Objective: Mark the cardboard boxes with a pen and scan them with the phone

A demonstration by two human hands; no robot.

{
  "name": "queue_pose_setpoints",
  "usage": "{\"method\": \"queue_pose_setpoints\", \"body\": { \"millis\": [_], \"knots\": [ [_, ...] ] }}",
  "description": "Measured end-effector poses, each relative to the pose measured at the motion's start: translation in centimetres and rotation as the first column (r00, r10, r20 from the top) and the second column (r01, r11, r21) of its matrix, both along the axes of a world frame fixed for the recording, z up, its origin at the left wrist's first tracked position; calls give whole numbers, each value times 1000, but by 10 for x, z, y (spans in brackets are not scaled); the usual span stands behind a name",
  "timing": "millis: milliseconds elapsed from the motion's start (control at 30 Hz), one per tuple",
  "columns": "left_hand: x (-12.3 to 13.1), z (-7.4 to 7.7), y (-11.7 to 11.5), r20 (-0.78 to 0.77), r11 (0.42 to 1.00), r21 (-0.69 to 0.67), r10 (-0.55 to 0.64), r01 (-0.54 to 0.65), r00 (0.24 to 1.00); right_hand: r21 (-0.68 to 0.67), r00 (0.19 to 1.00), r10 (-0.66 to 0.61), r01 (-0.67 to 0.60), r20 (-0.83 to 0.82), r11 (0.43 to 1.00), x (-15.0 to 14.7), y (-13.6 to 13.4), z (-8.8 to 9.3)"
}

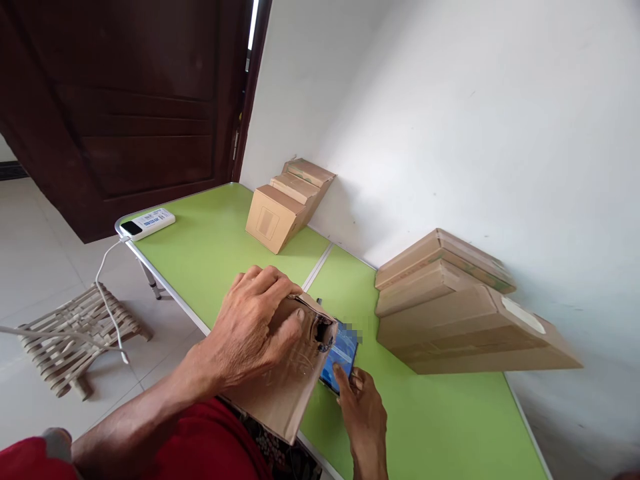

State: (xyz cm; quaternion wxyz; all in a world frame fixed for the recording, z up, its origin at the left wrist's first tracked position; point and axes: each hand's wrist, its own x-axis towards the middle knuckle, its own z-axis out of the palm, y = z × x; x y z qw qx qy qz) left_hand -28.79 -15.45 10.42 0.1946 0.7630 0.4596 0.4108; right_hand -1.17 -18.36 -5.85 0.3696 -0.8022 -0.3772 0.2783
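Observation:
My left hand (260, 327) is closed on a brown cardboard box (280, 393), which is tilted over the near edge of the green table (415, 427). A torn, dark hole shows at the box's upper right corner. In my right hand (365, 413) is a smartphone (340, 360) with a lit blue screen, the thumb lying on its lower part. The phone sits just right of the box, and the box hides its left side. Part of the screen is blurred out.
Several cardboard boxes stand in two stacks along the white wall, a left stack (277, 213) and a larger right stack (450, 307). A white power bank (147, 223) with a cable (107, 267) lies at the table's far left. Below is a woven stool (80, 340); a dark door (145, 100) stands behind.

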Motion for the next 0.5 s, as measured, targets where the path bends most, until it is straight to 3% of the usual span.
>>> {"method": "queue_pose_setpoints", "body": {
  "millis": [200, 267, 300, 333, 400, 433, 500],
  "knots": [
    [-10, -5, -8, 22, 999, 47, 25, -26, 999, 94, 980, 17, -36, 198, 995, -15, -20, 4],
    [-18, -7, -11, 42, 997, 66, 39, -42, 998, 80, 998, 51, -54, 40, 995, -36, -37, 4],
    [-23, -8, -12, 56, 996, 75, 52, -56, 997, 45, 983, 105, -99, -150, 994, -50, -46, 4],
    [-28, -9, -13, 71, 994, 81, 69, -74, 995, 19, 900, 180, -188, -397, 982, -66, -53, 4],
    [-39, -13, -15, 101, 989, 82, 111, -119, 989, 82, 499, 263, -356, -826, 931, -103, -60, 7],
    [-46, -16, -17, 115, 987, 73, 134, -143, 984, 123, 316, 239, -346, -918, 930, -121, -59, 9],
    [-57, -24, -22, 151, 983, 48, 170, -179, 974, 176, 91, 210, -289, -973, 941, -154, -49, 15]
  ]
}}
